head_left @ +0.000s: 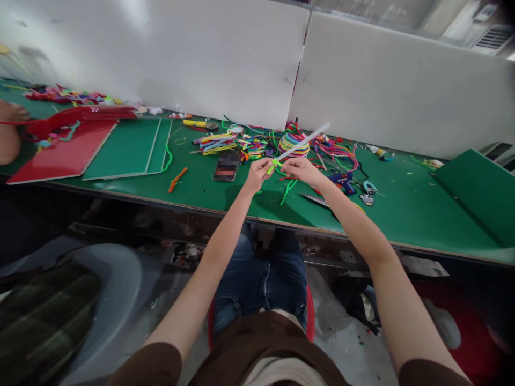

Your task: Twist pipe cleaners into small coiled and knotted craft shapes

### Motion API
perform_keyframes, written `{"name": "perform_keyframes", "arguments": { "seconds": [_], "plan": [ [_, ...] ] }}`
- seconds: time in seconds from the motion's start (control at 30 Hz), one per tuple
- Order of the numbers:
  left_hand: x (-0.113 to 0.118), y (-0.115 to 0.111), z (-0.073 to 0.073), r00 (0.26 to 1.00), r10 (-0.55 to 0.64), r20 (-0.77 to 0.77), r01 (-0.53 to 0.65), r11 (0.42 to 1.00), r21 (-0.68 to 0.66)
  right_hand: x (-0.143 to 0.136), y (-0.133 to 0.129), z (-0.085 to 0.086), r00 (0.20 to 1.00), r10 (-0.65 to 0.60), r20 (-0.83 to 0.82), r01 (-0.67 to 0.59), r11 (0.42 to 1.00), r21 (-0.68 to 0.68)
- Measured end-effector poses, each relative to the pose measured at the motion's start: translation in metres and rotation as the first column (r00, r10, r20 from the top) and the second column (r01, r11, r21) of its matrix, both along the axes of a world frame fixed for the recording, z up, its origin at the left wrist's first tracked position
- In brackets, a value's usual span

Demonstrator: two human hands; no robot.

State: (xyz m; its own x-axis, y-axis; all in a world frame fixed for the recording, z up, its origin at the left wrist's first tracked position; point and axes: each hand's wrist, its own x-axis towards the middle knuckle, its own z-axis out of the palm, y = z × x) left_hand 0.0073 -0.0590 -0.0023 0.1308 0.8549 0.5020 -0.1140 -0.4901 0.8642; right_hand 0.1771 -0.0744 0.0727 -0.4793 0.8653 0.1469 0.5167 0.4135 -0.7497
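Note:
Over the green table, my left hand (260,174) pinches a bright green pipe cleaner piece (275,164). My right hand (300,169) is closed on the other side of the same green piece, its fingertips almost meeting those of the left. From between the hands a translucent white stick (308,140) slants up to the right. Right behind them sits a ball wound in coloured stripes (290,145). Loose green pipe cleaners (288,191) lie just below the hands, with scissors (316,200) under the right forearm.
Bundled pipe cleaners (217,143) and a phone (225,167) lie left of the hands. A blue glue gun (343,182) and small pliers (369,187) are at right. An orange piece (177,180) rests near the front edge. Another person's hand (14,112) shows far left.

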Motion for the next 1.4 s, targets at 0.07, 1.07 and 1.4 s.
{"name": "perform_keyframes", "arguments": {
  "seconds": [0.07, 1.07, 1.4],
  "plan": [
    [-0.006, -0.005, 0.004, 0.949, -0.307, -0.074, 0.299, 0.949, -0.097, 0.010, 0.004, 0.011, 0.987, 0.155, 0.041, -0.149, 0.983, -0.110],
    [-0.013, -0.046, 0.052, 0.625, 0.118, -0.772, 0.095, 0.970, 0.225, 0.034, -0.029, 0.044, 0.827, 0.070, 0.558, -0.183, 0.972, 0.148],
    [0.009, -0.041, 0.028, 0.979, 0.164, -0.122, -0.149, 0.980, 0.128, 0.017, -0.013, -0.004, 0.962, 0.090, -0.258, -0.136, 0.976, -0.167]
  ]
}}
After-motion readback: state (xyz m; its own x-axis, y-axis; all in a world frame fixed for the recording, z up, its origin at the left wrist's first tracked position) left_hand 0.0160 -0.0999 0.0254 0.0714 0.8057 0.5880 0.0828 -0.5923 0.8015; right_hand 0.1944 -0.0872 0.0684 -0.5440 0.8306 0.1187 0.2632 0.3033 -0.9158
